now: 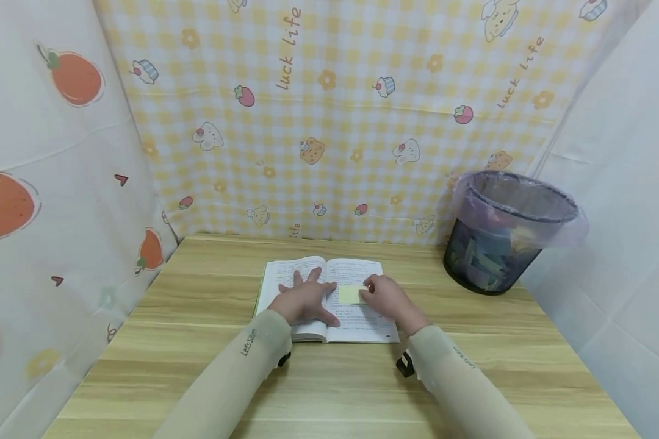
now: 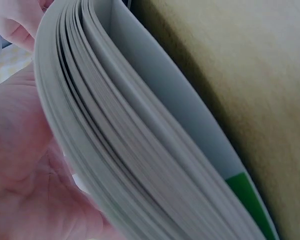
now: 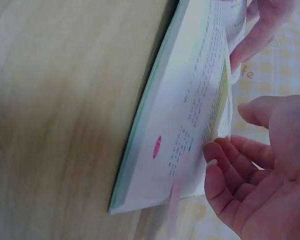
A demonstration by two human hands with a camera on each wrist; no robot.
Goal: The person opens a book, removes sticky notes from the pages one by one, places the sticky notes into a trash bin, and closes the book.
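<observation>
An open book (image 1: 357,332) with printed pages lies on the table. My left hand (image 1: 306,299) is spread with its fingers apart, resting across the left page and the middle fold. In the left wrist view its palm (image 2: 20,160) lies beside the thick curved page block (image 2: 140,140). A pale yellow sticky note (image 1: 349,295) lies on the right page. At the note's right edge is my right hand (image 1: 388,299). The right wrist view shows its bent fingertips (image 3: 215,152) touching the page by the note's end, while its thumb (image 3: 255,111) stands apart.
A dark waste bin (image 1: 486,256) with a translucent purple liner stands at the table's back right, with coloured scraps inside. Patterned cloth (image 1: 329,122) hangs behind the wooden table (image 1: 340,390). A pale pink strip (image 3: 174,202) shows at the page's edge.
</observation>
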